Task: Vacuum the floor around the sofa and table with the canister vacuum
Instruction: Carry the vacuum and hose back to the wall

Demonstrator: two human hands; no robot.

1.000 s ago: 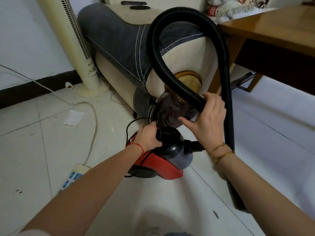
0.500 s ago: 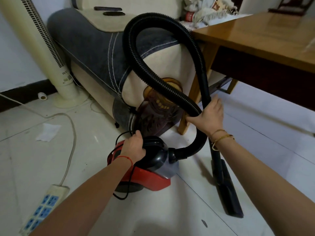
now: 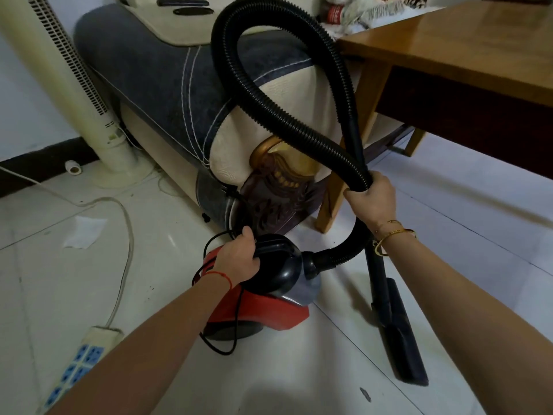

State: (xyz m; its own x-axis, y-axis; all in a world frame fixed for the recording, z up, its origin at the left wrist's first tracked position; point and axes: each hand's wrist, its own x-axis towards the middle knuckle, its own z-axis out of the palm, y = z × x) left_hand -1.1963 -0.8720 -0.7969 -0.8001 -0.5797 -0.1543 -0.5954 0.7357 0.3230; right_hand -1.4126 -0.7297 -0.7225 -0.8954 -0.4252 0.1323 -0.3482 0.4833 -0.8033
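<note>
A red and black canister vacuum (image 3: pixel 278 295) sits on the white tiled floor in front of the sofa's arm (image 3: pixel 167 85). My left hand (image 3: pixel 239 259) grips the black handle on top of the canister. Its ribbed black hose (image 3: pixel 269 115) loops up high over the sofa arm and comes down to my right hand (image 3: pixel 372 202), which is closed around the hose. The rigid wand runs down to the flat floor nozzle (image 3: pixel 401 342), which lies on the tiles to the right of the canister. The wooden table (image 3: pixel 466 55) stands at the upper right.
A cream tower fan (image 3: pixel 74 94) stands left of the sofa. A white power strip (image 3: pixel 80 360) and its cable lie on the floor at the lower left, near a scrap of white paper (image 3: pixel 85 232). A thin black cord (image 3: pixel 221 339) curls beside the canister.
My right hand slid along the hose and closed around it lower down. The view pulled back, so the floor nozzle and power strip now show fully. My left hand stays on the canister handle.
</note>
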